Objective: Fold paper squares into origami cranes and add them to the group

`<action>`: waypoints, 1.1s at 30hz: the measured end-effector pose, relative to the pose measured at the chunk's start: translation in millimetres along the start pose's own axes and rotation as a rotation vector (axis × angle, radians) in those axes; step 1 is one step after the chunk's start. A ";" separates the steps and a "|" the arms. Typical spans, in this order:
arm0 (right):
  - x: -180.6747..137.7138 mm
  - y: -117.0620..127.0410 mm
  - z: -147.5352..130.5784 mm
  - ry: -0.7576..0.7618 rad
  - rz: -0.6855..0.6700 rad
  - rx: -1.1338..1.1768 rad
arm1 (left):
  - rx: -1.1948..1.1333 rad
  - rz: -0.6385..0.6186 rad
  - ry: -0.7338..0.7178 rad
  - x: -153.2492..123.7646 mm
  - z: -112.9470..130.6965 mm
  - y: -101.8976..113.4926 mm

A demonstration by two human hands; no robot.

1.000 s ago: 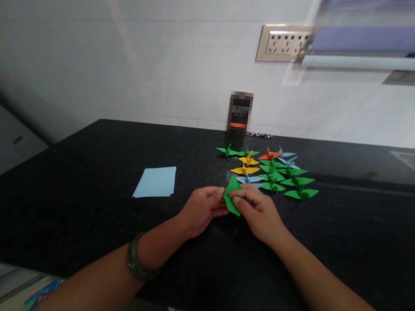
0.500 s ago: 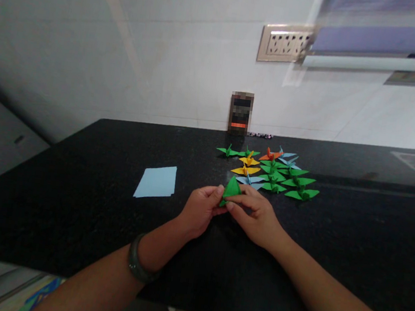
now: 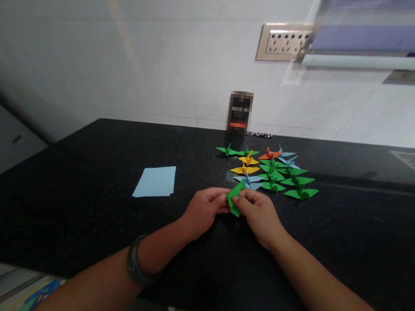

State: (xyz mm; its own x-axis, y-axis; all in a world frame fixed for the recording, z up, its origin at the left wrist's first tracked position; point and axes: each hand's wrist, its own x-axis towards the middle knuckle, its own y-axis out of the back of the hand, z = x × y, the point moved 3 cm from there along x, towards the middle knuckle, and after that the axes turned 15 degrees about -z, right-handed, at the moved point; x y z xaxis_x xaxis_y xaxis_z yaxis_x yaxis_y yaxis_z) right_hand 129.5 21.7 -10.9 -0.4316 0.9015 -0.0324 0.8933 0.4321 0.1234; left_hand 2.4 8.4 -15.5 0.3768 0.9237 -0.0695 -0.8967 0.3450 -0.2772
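Note:
A folded piece of green origami paper [image 3: 235,199] is held up between both hands, just above the dark countertop. My left hand [image 3: 206,207] pinches its left edge with thumb and fingers. From the other side, my right hand [image 3: 258,215] grips it, the thumb pressed on its face. Fingertips hide part of the folds. Right behind the hands lies a light blue paper crane [image 3: 249,181], partly covered by the green paper. Several green paper cranes [image 3: 301,192] stand in rows to the right, with yellow cranes [image 3: 244,169] and an orange crane [image 3: 269,154] among the group.
A stack of light blue paper squares [image 3: 156,182] lies left of the hands on the black countertop [image 3: 84,201]. Against the tiled wall leans a small blurred-out dark object [image 3: 240,113], with a beaded strand [image 3: 261,135] beside it. A socket panel [image 3: 285,43] is on the wall.
The green paper has been turned from a pointed upright shape to a tilted, narrower one. My right thumb and fingers have closed on its right side; both hands have shifted slightly right.

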 end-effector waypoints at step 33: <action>0.3 5.0 1.1 -0.073 0.027 0.118 | 1.110 -0.030 -0.200 -5.5 12.2 4.5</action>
State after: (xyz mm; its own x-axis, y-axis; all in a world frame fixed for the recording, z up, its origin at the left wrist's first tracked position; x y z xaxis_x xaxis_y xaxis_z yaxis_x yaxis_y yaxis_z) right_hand 133.9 24.1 -11.4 -0.4012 0.9101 -0.1037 0.9147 0.4041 0.0075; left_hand -6.6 6.9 -4.6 0.4469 0.8884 0.1051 -0.6356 0.2326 0.7361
